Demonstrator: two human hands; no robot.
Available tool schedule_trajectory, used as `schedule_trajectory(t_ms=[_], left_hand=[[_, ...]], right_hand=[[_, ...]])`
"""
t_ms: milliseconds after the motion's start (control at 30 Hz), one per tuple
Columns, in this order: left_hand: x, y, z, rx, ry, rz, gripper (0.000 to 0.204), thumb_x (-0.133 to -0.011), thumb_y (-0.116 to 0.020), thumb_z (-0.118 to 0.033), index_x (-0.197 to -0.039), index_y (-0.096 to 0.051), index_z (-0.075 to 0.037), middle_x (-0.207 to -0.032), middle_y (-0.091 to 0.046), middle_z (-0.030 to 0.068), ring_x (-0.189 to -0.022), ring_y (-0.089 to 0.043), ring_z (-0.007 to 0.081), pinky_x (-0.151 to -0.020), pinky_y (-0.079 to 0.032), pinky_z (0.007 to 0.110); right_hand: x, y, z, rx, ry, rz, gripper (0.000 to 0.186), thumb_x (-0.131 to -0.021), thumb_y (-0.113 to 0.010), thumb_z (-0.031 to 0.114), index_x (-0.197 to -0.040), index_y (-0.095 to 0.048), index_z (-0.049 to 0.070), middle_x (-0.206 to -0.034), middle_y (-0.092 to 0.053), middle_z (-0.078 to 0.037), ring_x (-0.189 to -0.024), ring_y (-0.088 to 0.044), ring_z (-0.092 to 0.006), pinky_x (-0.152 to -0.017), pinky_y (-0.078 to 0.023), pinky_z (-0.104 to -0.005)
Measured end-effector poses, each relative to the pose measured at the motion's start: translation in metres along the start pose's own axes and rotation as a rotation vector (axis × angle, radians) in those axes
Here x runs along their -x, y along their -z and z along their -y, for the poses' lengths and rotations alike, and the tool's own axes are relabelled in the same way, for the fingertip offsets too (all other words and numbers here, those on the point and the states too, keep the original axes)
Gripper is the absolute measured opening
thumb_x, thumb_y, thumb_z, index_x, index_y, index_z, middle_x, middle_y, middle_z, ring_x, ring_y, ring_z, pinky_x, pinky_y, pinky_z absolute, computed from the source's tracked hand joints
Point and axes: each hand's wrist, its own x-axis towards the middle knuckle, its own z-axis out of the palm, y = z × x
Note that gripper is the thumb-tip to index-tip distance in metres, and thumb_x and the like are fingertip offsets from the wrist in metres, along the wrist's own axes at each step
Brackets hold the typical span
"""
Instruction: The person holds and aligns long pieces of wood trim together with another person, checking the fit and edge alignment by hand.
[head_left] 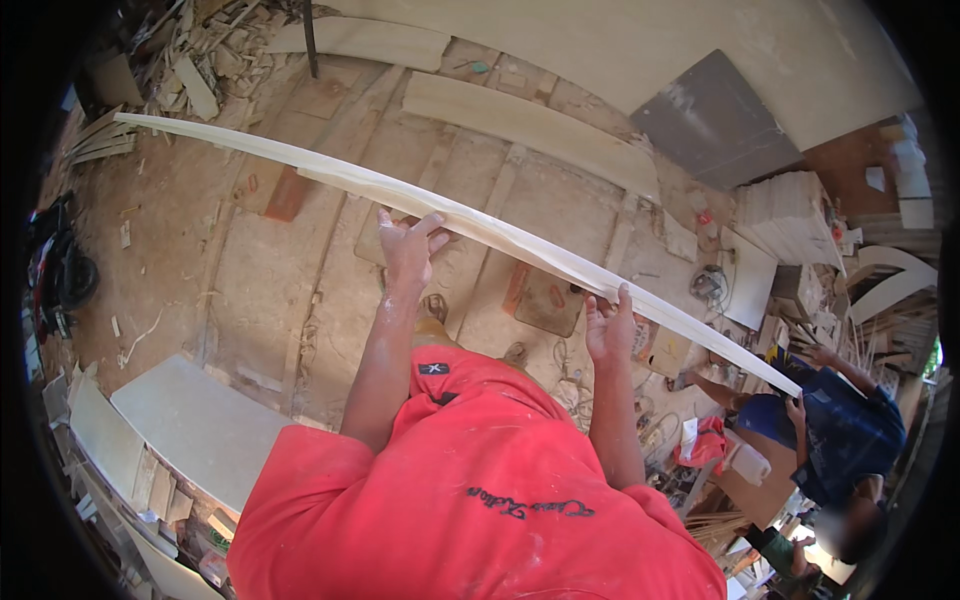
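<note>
A long, thin pale wooden board (480, 228), seen nearly edge-on, runs across the view from upper left to lower right. It looks layered, with a second, shorter strip along its near side. My left hand (408, 248) grips its near edge left of the middle, fingertips against the wood. Farther right, my right hand (611, 326) holds the same edge, with part of its fingers hidden by the board. At the right end, a co-worker in a dark blue shirt (850, 430) has a hand (796, 412) by the tip.
Pale panels (530, 125) lie on the dusty floor beyond the board. A stack of sheets (788, 215) stands at right, below a grey panel (715, 120). Wood scraps (215, 75) heap at upper left. A motorcycle (68, 262) is at far left; a pale sheet (205, 425) lies lower left.
</note>
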Motion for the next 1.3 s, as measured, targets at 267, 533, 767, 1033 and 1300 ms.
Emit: schedule_trajectory(t_ms=[267, 533, 767, 1033, 1300], left_hand=[[-0.003, 0.003, 0.004, -0.021, -0.001, 0.014, 0.104, -0.074, -0.064, 0.009, -0.146, 0.011, -0.004, -0.11, -0.051, 0.016, -0.089, -0.061, 0.0234, -0.069, -0.056, 0.035], [-0.002, -0.001, 0.001, -0.023, -0.022, 0.019, 0.093, -0.074, -0.062, 0.013, -0.143, -0.003, -0.006, -0.104, -0.055, 0.0177, -0.088, -0.063, 0.0272, -0.072, -0.058, 0.041], [-0.004, 0.007, 0.001, -0.014, -0.018, 0.055, 0.1, -0.075, -0.062, 0.011, -0.145, 0.007, -0.004, -0.108, -0.053, 0.0166, -0.087, -0.063, 0.0244, -0.066, -0.057, 0.034], [0.004, -0.004, -0.005, 0.031, 0.0, 0.015, 0.094, -0.074, -0.062, 0.012, -0.142, 0.003, -0.001, -0.105, -0.054, 0.0183, -0.086, -0.064, 0.0256, -0.066, -0.059, 0.036], [0.005, -0.004, -0.006, 0.034, 0.001, 0.009, 0.097, -0.073, -0.063, 0.011, -0.142, 0.006, 0.002, -0.103, -0.054, 0.0208, -0.087, -0.064, 0.0275, -0.069, -0.06, 0.038]], right_hand=[[-0.007, -0.01, 0.001, 0.147, 0.013, -0.033, 0.029, -0.088, -0.066, 0.021, -0.105, -0.051, 0.002, -0.089, -0.058, -0.008, -0.066, -0.056, -0.0178, -0.05, -0.044, -0.0269], [-0.011, -0.012, -0.002, 0.077, 0.016, -0.059, 0.028, -0.089, -0.064, 0.021, -0.103, -0.05, 0.001, -0.08, -0.055, -0.008, -0.06, -0.053, -0.0174, -0.047, -0.042, -0.0254], [-0.005, -0.008, -0.001, -0.003, -0.007, 0.021, 0.025, -0.09, -0.063, 0.02, -0.103, -0.05, 0.003, -0.085, -0.057, -0.009, -0.067, -0.055, -0.019, -0.053, -0.045, -0.0273], [-0.001, 0.004, -0.003, -0.006, -0.041, 0.112, 0.029, -0.09, -0.063, 0.02, -0.111, -0.051, 0.003, -0.097, -0.056, -0.009, -0.082, -0.055, -0.0176, -0.063, -0.048, -0.024], [0.011, -0.001, -0.004, 0.009, -0.055, 0.09, 0.041, -0.089, -0.064, 0.028, -0.117, -0.048, 0.004, -0.105, -0.052, -0.012, -0.084, -0.054, -0.0178, -0.068, -0.052, -0.0235]])
